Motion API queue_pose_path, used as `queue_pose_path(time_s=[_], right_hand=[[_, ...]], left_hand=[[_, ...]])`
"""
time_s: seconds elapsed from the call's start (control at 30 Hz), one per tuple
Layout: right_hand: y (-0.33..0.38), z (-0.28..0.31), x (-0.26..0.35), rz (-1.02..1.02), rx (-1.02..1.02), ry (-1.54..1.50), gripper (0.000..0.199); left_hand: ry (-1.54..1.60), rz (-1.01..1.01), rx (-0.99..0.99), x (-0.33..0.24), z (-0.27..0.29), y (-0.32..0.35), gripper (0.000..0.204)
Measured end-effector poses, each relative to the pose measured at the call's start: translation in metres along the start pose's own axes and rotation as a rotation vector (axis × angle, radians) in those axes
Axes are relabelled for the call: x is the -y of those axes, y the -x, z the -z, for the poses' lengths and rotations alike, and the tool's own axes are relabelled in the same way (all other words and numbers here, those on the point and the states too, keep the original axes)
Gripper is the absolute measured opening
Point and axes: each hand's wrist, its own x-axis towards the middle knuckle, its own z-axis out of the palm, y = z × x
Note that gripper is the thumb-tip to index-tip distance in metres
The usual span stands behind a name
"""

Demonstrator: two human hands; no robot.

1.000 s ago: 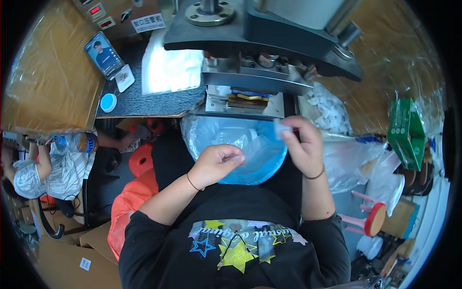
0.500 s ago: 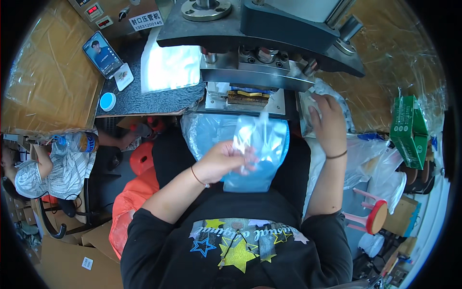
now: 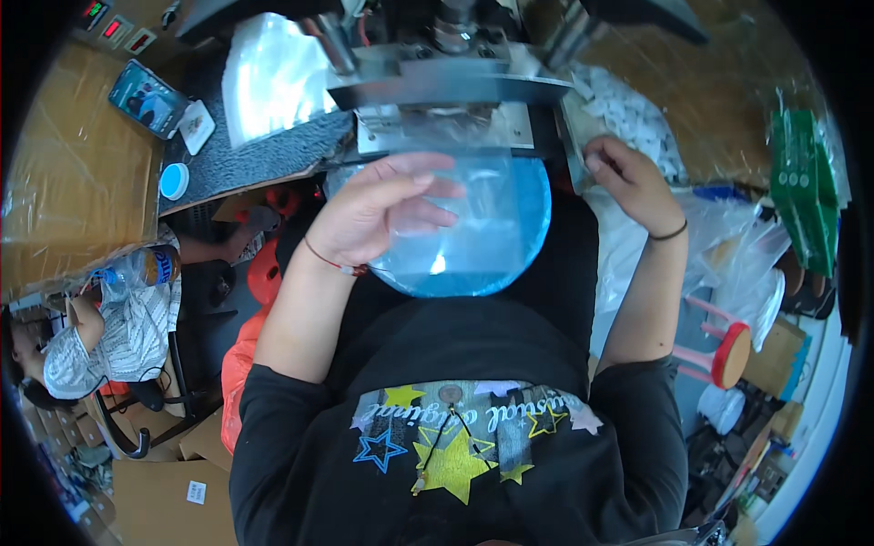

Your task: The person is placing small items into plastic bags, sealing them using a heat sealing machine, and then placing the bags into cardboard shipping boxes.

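Head view: two hands (image 3: 369, 211), one clear bag (image 3: 484, 207) (one phone (image 3: 148, 98)).

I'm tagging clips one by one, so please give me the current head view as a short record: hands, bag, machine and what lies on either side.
Left hand: at a clear plastic bag, fingers overlapping its left part; grip unclear
Right hand: fingers curled, near a pile of small white pieces; anything held is unclear
Bag: in front of the metal press, over a blue container
Left side: phone, blue-topped tub
Right side: green box, red-rimmed stool
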Motion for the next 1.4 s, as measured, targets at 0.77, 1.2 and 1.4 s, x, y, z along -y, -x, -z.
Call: queue_pose_path(time_s=[0.77, 1.2, 1.4], right_hand=[[0.020, -0.128, -0.010, 0.285, 0.253, 0.002, 0.012], [-0.077, -0.310, -0.044, -0.373, 0.617, 0.597, 0.045], [-0.059, -0.249, -0.038, 0.011, 0.567, 0.137, 0.030]], left_hand=[[-1.768, -0.494, -0.427, 0.007, 0.014, 0.037, 0.047], [-2.246, -0.562, -0.763, -0.016, 0.064, 0.046, 0.056], [-1.648, -0.705, -0.757, -0.020, 0.070, 0.061, 0.016]])
